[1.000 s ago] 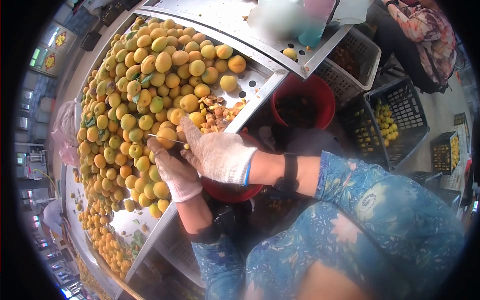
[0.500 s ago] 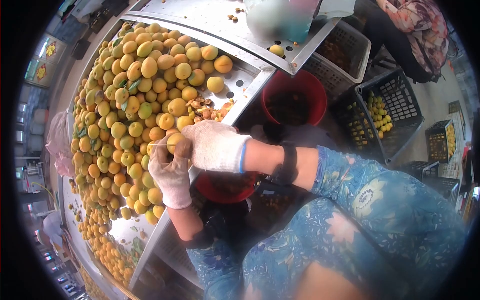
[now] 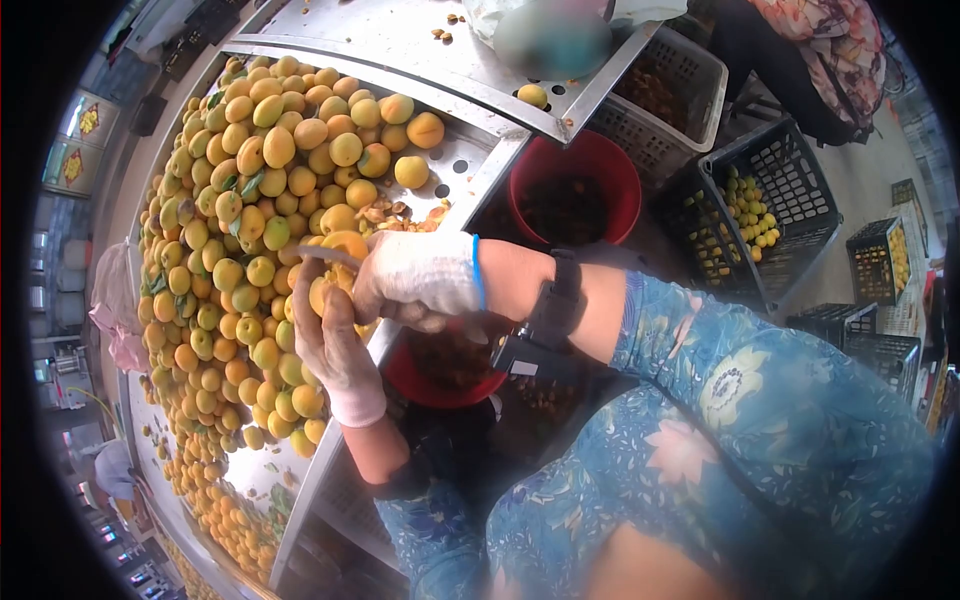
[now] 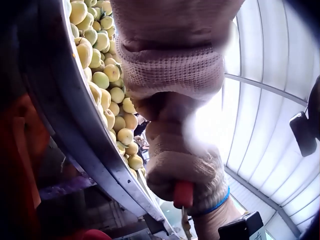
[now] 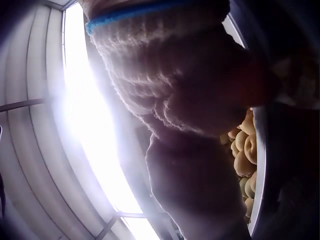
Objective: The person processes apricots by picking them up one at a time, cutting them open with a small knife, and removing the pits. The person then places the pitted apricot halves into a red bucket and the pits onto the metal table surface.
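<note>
My gloved left hand (image 3: 342,365) holds an apricot (image 3: 322,296) between thumb and fingers, over the edge of the heap. The gloved right hand (image 3: 415,275), with a blue-edged cuff, grips a knife whose red handle (image 4: 183,194) pokes out of the fist in the left wrist view. Its blade (image 3: 328,256) lies across the fruit, and an orange piece of apricot (image 3: 346,243) shows just beyond it. Both hands are close together. In the right wrist view the gloves hide the fruit and blade. Cut apricot pieces (image 3: 385,214) lie on the table just past the hands.
Heaped apricots (image 3: 240,200) cover the metal table (image 3: 478,160), which has a raised rim. Red buckets (image 3: 625,200) stand below its edge. A grey crate (image 3: 705,110) and a black crate with fruit (image 3: 800,200) are to the right, near another person's patterned sleeve (image 3: 820,50).
The left hand has brought an apricot up to the right hand. The right hand has turned, and the knife blade now lies across the fruit, which shows in pieces.
</note>
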A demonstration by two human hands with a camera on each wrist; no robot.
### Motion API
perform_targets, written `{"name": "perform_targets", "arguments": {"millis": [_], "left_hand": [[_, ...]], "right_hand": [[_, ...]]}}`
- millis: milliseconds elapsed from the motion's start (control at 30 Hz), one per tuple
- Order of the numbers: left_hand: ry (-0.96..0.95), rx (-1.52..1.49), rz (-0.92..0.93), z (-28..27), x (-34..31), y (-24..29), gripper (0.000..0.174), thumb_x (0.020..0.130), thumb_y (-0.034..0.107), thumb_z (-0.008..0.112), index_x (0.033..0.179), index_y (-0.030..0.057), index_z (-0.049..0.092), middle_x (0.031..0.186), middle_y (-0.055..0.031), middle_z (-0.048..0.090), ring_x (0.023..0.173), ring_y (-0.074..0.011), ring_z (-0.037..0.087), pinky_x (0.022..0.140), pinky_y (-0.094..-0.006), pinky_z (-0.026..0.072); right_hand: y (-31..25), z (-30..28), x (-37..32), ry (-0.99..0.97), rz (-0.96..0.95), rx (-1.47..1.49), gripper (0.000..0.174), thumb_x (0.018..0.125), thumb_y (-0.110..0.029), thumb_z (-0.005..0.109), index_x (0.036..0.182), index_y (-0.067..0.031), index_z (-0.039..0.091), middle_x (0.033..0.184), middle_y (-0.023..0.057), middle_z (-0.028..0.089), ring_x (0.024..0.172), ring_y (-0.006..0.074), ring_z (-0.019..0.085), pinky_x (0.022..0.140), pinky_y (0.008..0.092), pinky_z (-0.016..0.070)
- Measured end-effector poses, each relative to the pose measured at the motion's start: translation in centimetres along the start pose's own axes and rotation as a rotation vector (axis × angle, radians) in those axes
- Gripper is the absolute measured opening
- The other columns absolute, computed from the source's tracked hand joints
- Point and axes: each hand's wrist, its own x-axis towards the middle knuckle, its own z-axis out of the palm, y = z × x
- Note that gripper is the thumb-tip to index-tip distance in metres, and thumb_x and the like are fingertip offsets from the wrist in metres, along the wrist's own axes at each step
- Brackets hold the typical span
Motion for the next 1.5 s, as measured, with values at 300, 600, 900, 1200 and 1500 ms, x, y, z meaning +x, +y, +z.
{"name": "perform_targets", "arguments": {"millis": [300,600,900,1200,1500], "left_hand": [[-0.069,-0.392,-0.157,-0.8,0.5,0.9,0.052,0.093,0.020,0.052,0.135,-0.0088,0.042,0.126,-0.0189,0.055,0.109,-0.0193,0.055,0.094,-0.0298,0.0442],[-0.020,-0.125,-0.227,-1.5,0.8,0.8,0.054,0.088,0.004,0.058,0.138,-0.0079,0.038,0.124,-0.0156,0.055,0.105,-0.0154,0.057,0.089,-0.0260,0.0477],[-0.043,-0.201,-0.170,-0.1,0.1,-0.2,0.043,0.093,0.005,0.051,0.134,-0.0077,0.044,0.130,-0.0177,0.053,0.115,-0.0216,0.055,0.095,-0.0311,0.0468],[-0.045,0.339,0.123,-0.6,0.3,-1.3,0.036,0.096,0.016,0.051,0.124,-0.0053,0.053,0.117,-0.0146,0.060,0.099,-0.0191,0.062,0.080,-0.0272,0.0507],[0.191,-0.360,-0.589,1.6,0.6,2.0,0.077,0.089,0.075,0.029,0.093,0.0044,0.060,0.072,-0.0031,0.057,0.056,-0.0088,0.049,0.049,-0.0159,0.0353]], "right_hand": [[1.7,-0.7,1.4,-0.161,-0.100,0.415,0.007,0.085,-0.008,0.056,0.079,-0.0053,0.055,0.058,0.0007,0.041,0.039,0.0101,0.034,0.035,0.0263,0.0287],[0.9,0.5,3.2,0.507,-0.704,-0.393,0.025,0.078,-0.016,0.065,0.102,-0.0087,0.065,0.081,0.0113,0.065,0.077,0.0229,0.066,0.066,0.0365,0.0531],[0.8,0.8,2.6,0.573,-0.600,-0.923,0.015,0.079,-0.021,0.065,0.089,-0.0098,0.064,0.090,0.0131,0.065,0.086,0.0365,0.063,0.076,0.0455,0.0506],[1.4,1.1,2.3,0.490,-0.819,-1.047,0.019,0.079,-0.021,0.065,0.088,-0.0045,0.063,0.083,0.0130,0.064,0.081,0.0296,0.065,0.072,0.0421,0.0512],[-1.8,-1.1,0.1,0.232,-0.687,0.555,0.031,0.091,-0.033,0.063,0.081,-0.0038,0.058,0.051,0.0000,0.045,0.036,0.0096,0.037,0.034,0.0251,0.0320]]}}
